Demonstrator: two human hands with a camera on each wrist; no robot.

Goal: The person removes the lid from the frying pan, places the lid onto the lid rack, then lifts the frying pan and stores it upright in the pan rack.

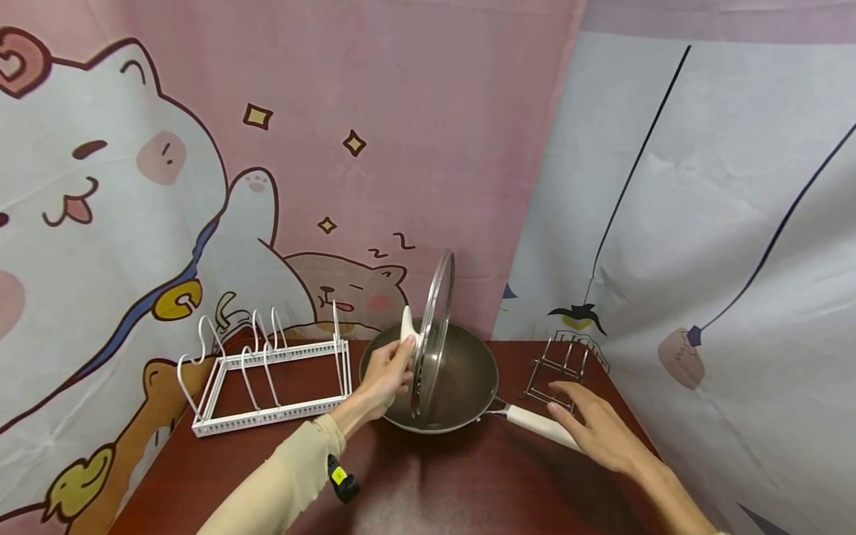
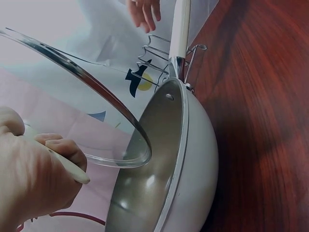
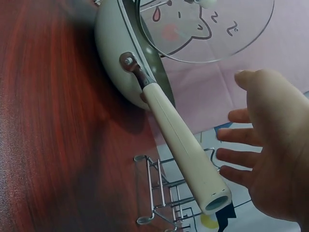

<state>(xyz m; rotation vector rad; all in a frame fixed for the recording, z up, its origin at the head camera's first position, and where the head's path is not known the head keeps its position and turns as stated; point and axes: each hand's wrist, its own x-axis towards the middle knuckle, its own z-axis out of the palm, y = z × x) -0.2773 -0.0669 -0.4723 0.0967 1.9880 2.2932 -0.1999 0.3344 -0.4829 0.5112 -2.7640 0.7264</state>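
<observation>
Left hand (image 1: 388, 371) is curled round the white knob of the glass lid (image 1: 433, 334), holding it on edge over the wok (image 1: 461, 386) on the table (image 1: 428, 483). Right hand (image 1: 598, 427) hovers flat, fingers spread, just over the wok's handle (image 1: 542, 427). The right wrist view shows a clear gap between palm and handle; the head view doesn't.

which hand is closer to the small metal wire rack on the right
Right. The right hand lies open just in front of the metal wire rack, over the wok handle. The left hand is across the wok, gripping the glass lid by its knob.
</observation>
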